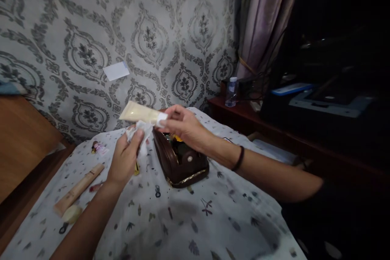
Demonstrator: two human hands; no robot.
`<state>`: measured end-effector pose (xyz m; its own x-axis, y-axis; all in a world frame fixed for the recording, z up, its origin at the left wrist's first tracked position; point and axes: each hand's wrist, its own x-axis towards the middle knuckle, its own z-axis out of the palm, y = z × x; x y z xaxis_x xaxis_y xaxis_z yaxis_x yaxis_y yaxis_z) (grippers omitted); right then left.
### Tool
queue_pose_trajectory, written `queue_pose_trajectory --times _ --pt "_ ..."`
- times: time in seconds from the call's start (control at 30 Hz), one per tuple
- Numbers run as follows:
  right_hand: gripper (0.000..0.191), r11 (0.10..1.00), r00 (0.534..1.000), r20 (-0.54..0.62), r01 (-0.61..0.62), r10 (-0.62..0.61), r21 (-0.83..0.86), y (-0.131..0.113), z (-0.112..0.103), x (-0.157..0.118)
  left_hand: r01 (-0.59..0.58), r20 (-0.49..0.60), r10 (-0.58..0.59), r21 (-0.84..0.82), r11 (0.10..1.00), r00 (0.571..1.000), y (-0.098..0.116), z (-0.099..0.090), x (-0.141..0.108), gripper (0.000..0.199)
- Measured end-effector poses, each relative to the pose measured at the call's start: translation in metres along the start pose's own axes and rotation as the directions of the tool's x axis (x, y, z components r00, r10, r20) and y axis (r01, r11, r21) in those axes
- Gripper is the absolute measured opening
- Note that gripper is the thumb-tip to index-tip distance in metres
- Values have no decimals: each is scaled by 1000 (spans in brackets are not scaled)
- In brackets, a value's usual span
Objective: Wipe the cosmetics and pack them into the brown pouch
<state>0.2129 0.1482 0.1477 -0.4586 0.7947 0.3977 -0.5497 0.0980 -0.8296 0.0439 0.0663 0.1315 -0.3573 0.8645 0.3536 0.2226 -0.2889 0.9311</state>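
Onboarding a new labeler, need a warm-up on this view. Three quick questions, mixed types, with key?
1. True or false: the brown bag is zipped shut.
2. What does the left hand hold?
A) a comb
B) a crumpled white tissue or cloth
C) a clear bottle
3. Fill in: the right hand grips the cream tube at its ____ end.

Key: 1. False, the brown bag is open, with things showing inside. 2. B. 3. cap.
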Motion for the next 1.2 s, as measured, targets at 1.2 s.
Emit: queue_pose_trajectory --times 1.2 --pt "20 633 944 -151 74 -294 -771 -31 -51 59 241 -30 -239 156 958 971 -63 -78 -36 49"
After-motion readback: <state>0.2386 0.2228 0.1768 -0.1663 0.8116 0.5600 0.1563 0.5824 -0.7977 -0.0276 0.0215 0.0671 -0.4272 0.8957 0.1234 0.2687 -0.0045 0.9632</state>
